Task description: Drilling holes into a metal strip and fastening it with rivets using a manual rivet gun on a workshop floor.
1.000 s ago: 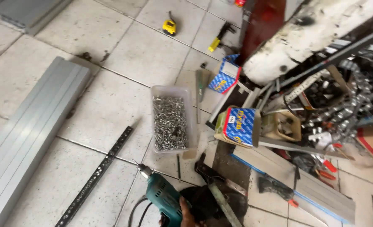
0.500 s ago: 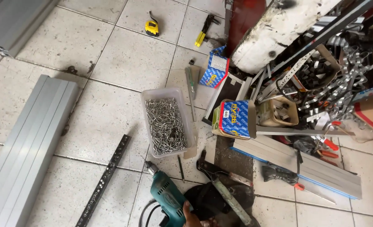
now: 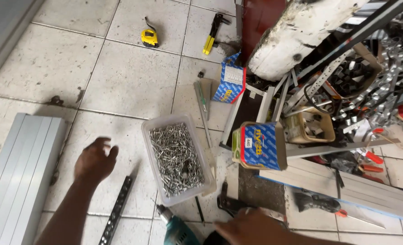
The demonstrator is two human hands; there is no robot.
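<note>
My left hand (image 3: 94, 159) hovers over the tiled floor with its fingers loosely curled and nothing in it, just left of a clear plastic tub (image 3: 152, 138) full of metal rivets. Beneath that hand lies a dark perforated metal strip (image 3: 116, 211). My right hand (image 3: 249, 230) is at the bottom edge, resting near a teal power drill (image 3: 179, 229) and a dark hand tool (image 3: 232, 204); what it grips is hidden.
A ribbed grey metal panel (image 3: 17, 174) lies at the left. A yellow tape measure (image 3: 149, 38) and yellow-handled tool (image 3: 213, 32) sit far up. Blue and yellow boxes (image 3: 259, 146), metal brackets (image 3: 383, 77) and aluminium profiles (image 3: 346, 188) crowd the right.
My left hand has come into view over the floor beside the tub. The view has shifted nearer and downward, and my right hand now shows at the bottom edge.
</note>
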